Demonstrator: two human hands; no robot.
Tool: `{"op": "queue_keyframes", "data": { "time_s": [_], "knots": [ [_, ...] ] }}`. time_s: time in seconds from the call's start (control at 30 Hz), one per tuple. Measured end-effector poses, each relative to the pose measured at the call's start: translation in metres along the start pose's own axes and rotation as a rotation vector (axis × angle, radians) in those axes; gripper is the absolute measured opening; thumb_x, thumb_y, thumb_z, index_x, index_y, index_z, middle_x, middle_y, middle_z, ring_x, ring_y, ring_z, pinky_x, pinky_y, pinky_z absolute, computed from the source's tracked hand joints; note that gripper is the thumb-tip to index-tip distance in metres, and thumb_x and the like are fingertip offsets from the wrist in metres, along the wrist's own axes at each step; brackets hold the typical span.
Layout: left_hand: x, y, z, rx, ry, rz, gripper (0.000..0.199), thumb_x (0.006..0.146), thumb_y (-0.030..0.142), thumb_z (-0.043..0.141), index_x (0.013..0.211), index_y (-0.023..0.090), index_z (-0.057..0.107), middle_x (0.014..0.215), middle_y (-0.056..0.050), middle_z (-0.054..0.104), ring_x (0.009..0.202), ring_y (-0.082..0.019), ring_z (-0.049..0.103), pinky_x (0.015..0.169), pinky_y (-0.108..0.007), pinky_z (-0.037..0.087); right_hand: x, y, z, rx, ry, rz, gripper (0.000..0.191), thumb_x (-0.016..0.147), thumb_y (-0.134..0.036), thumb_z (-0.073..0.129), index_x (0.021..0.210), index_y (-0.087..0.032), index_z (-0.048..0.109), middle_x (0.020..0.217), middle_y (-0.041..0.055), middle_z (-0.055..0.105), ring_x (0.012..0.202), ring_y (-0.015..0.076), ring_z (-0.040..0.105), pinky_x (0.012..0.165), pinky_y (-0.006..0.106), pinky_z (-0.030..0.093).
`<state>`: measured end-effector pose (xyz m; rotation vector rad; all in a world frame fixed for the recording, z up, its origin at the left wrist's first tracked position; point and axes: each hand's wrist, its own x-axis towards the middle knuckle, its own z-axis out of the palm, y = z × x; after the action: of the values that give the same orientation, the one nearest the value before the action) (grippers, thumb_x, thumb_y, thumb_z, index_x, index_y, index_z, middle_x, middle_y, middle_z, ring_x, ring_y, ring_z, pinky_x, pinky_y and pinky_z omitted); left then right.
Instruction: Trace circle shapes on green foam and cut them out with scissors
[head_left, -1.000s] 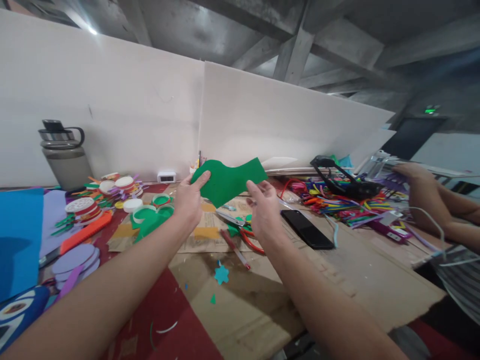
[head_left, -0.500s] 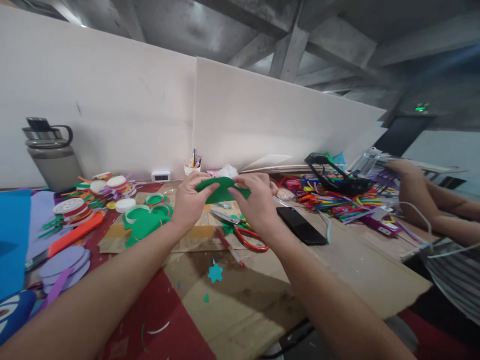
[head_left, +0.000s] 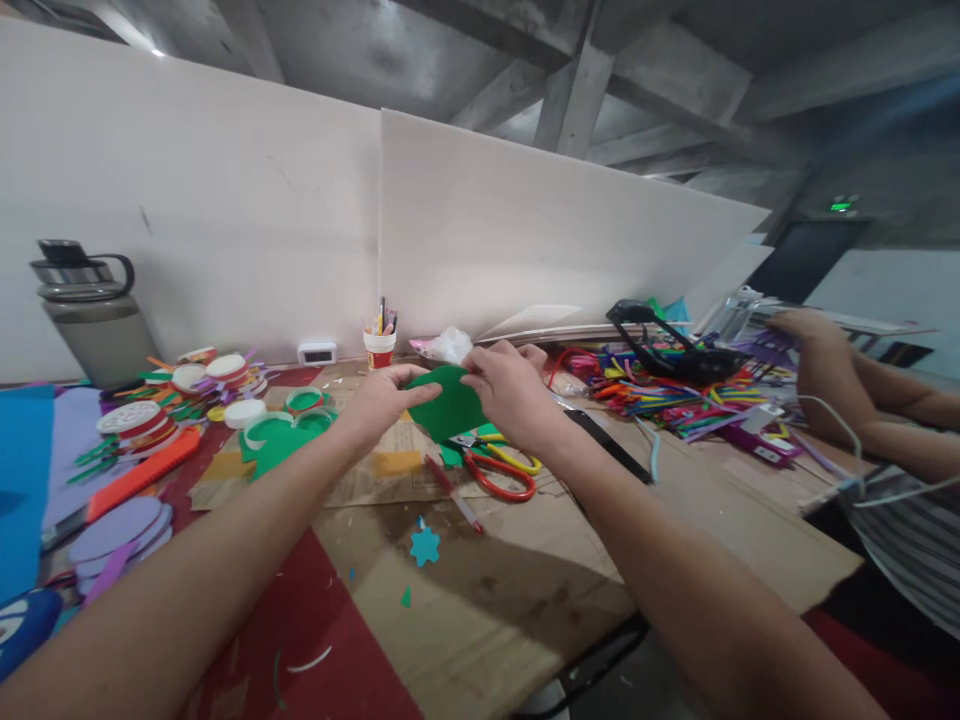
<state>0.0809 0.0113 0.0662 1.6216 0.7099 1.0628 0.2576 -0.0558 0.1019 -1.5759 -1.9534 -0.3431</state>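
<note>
A green sheet piece with a rounded edge is held up above the table between both hands. My left hand pinches its left side, thumb lying across the face. Its right side is gripped by my right hand, fingers behind and partly hidden. Below it lie red-handled scissors and yellow-handled scissors, over more green scraps. A red pen rests in front of them. Left of my hands are green pieces and white-and-green rings.
A black phone lies right of my right forearm, near a heap of colourful pipe cleaners. At left are an orange cutter, purple discs and a bottle. A co-worker's arm is at far right.
The green piece has been tilted so more of its face shows, and it hangs lower over the scissors. Both hands still hold it; the camera view has shifted slightly.
</note>
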Motion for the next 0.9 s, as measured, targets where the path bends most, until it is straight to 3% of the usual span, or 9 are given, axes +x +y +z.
{"op": "queue_keyframes", "data": {
  "time_s": [0.1, 0.23, 0.33, 0.53, 0.7, 0.8, 0.9],
  "knots": [
    [-0.001, 0.014, -0.005, 0.073, -0.022, 0.054, 0.032, 0.062, 0.030, 0.082, 0.092, 0.021, 0.075, 0.098, -0.008, 0.073, 0.085, -0.020, 0.064, 0.077, -0.030, 0.047, 0.003, 0.003, -0.002, -0.113, -0.051, -0.095, 0.013, 0.086, -0.012, 0.053, 0.085, -0.019, 0.064, 0.085, 0.0079, 0.066, 0.091, 0.0242, 0.054, 0.080, 0.036, 0.025],
    [-0.005, 0.034, -0.005, 0.425, -0.038, 0.174, 0.017, 0.061, 0.024, 0.079, 0.077, 0.023, 0.076, 0.079, -0.004, 0.073, 0.071, -0.019, 0.061, 0.068, -0.029, 0.045, 0.009, -0.010, -0.006, -0.256, -0.205, -0.230, 0.019, 0.082, -0.003, 0.051, 0.085, -0.017, 0.065, 0.082, 0.0107, 0.067, 0.099, 0.0285, 0.053, 0.086, 0.040, 0.026],
    [-0.004, 0.035, -0.005, 0.615, -0.072, 0.238, 0.009, 0.062, 0.022, 0.075, 0.071, 0.023, 0.075, 0.068, -0.003, 0.070, 0.062, -0.018, 0.059, 0.061, -0.027, 0.042, 0.017, -0.027, -0.007, -0.332, -0.263, -0.303, 0.021, 0.079, -0.001, 0.054, 0.081, -0.016, 0.067, 0.081, 0.0122, 0.066, 0.103, 0.0308, 0.052, 0.095, 0.047, 0.024],
    [0.002, 0.027, -0.012, 0.574, -0.013, 0.256, 0.010, 0.052, 0.018, 0.077, 0.056, 0.022, 0.068, 0.056, 0.000, 0.065, 0.054, -0.016, 0.053, 0.054, -0.024, 0.036, 0.031, -0.050, 0.000, -0.441, -0.290, -0.418, 0.026, 0.073, 0.002, 0.058, 0.062, -0.021, 0.063, 0.070, 0.0045, 0.063, 0.094, 0.0253, 0.053, 0.105, 0.050, 0.023],
    [0.007, 0.024, -0.018, 0.547, 0.005, 0.199, 0.020, 0.049, 0.014, 0.076, 0.042, 0.022, 0.058, 0.046, 0.000, 0.056, 0.052, -0.016, 0.049, 0.057, -0.026, 0.037, 0.038, -0.061, 0.007, -0.464, -0.316, -0.456, 0.023, 0.078, -0.002, 0.057, 0.069, -0.021, 0.068, 0.078, 0.0052, 0.066, 0.104, 0.0272, 0.054, 0.108, 0.052, 0.020],
    [0.009, 0.022, -0.024, 0.533, -0.026, 0.110, 0.020, 0.053, 0.018, 0.076, 0.042, 0.021, 0.058, 0.046, 0.002, 0.055, 0.052, -0.015, 0.047, 0.056, -0.027, 0.036, 0.038, -0.063, 0.003, -0.462, -0.269, -0.469, 0.022, 0.083, -0.005, 0.053, 0.081, -0.020, 0.070, 0.088, 0.0084, 0.068, 0.112, 0.0299, 0.050, 0.107, 0.051, 0.023],
    [0.009, 0.019, -0.030, 0.421, 0.050, 0.010, 0.017, 0.056, 0.026, 0.078, 0.049, 0.020, 0.064, 0.050, 0.002, 0.056, 0.054, -0.014, 0.048, 0.058, -0.027, 0.037, 0.028, -0.054, -0.006, -0.274, -0.022, -0.412, 0.026, 0.086, -0.010, 0.051, 0.106, -0.019, 0.065, 0.113, 0.0116, 0.064, 0.118, 0.0302, 0.045, 0.103, 0.049, 0.027]
  ]
}}
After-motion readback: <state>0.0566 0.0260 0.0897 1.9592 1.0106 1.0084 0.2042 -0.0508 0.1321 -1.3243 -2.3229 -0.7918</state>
